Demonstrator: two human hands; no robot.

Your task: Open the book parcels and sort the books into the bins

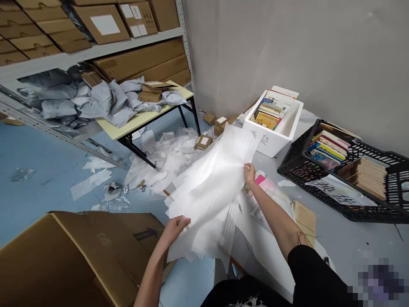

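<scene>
just right of the cardboard box (79,256), the fanned stack of foam sheets (211,187) is held aloft. left hand (175,226) pinches its box-side edge, right hand (249,172) its far edge. risk: edge-only grip on a loose fan — sheets may slide out and scatter.

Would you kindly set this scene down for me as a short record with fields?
Left hand: grips the near edge of the stack of white foam sheets
Right hand: grips the stack's far side
Lower left: large cardboard box, beside the left hand
Right: white foam box holding books; black crate holding more books
Behind: low table heaped with grey mailers
Floor: loose white sheets scattered near the table
</scene>
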